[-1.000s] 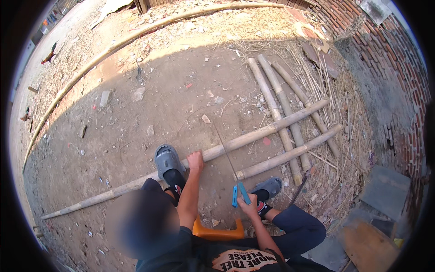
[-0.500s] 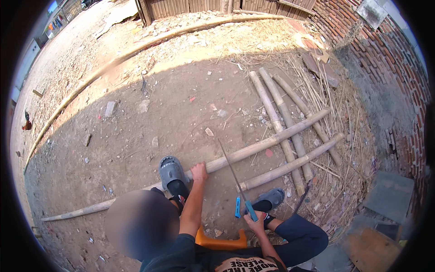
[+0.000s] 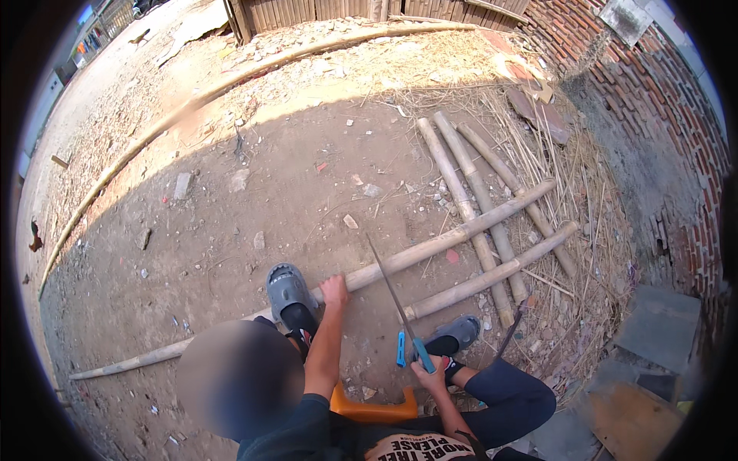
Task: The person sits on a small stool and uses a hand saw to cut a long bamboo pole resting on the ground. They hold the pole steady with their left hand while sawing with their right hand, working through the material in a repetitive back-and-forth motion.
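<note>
Biggest change in the last second: the saw (image 3: 396,298) has been pulled back a bit toward five o'clock, so its teal handle is now held closer to the body and more blade can be seen. For the work in hand that probably means little more than a re-set, since the bamboo pole (image 3: 434,246) is still crossed by the blade near the centre; whether it's been bitten into can't be told. The pole is laid from eight o'clock to about half past two, pinned under the left clog (image 3: 283,284) and gripped around seven o'clock by the left hand (image 3: 334,290), fingers clenched over it. The saw handle is grasped at five o'clock by the right hand (image 3: 430,373), fingers curled tight. Versus that earlier frame, a wider gap has been left between handle and small blue object (image 3: 400,349) at half past five. Left hand and clog haven't been noticeably shifted, though the chicken (image 3: 35,237) at nine o'clock has wandered lower.
</note>
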### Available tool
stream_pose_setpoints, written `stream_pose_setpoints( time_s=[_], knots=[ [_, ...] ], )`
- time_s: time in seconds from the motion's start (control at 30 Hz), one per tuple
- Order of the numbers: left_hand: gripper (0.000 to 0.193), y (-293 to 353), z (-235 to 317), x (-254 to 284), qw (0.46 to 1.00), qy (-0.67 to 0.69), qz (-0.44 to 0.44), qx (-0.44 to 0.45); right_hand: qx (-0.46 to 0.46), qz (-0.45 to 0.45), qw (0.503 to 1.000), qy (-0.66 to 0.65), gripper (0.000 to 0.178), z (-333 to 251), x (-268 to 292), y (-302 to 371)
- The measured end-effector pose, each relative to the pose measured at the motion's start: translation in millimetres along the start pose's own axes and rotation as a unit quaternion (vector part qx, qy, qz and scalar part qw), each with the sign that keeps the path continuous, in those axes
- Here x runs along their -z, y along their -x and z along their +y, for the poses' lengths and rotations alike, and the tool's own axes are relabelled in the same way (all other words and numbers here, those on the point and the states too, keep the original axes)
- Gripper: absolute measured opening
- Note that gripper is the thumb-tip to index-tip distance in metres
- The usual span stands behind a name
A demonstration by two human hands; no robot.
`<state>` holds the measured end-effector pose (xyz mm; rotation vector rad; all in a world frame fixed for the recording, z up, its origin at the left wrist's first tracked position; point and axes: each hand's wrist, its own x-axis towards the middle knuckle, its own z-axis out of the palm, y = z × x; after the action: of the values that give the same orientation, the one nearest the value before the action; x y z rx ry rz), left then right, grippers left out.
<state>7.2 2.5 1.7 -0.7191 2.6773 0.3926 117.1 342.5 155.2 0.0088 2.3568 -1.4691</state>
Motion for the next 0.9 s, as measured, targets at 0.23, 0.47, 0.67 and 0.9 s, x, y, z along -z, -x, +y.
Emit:
stream_pose_setpoints(
  time_s=[0.23, 0.47, 0.67, 0.9],
  knots=[
    [0.026, 0, 5, 5, 0.999, 0.012, 0.028, -0.012, 0.017, 0.003, 1.0, -0.002, 0.034, -4, -14, -19],
    [0.025, -8, -6, -2, 0.999, 0.003, 0.032, 0.0, 0.016, -0.042, 0.999, -0.011, 0.031, -1, -20, -40],
    [0.026, 1, 2, -8, 0.999, 0.019, 0.04, 0.0, 0.004, -0.031, 0.998, 0.048, 0.032, -2, 18, 47],
    [0.028, -11, 2, 1, 0.999, 0.013, 0.039, -0.001, 0.016, -0.019, 1.0, -0.014, 0.032, -14, -40, -92]
  ],
)
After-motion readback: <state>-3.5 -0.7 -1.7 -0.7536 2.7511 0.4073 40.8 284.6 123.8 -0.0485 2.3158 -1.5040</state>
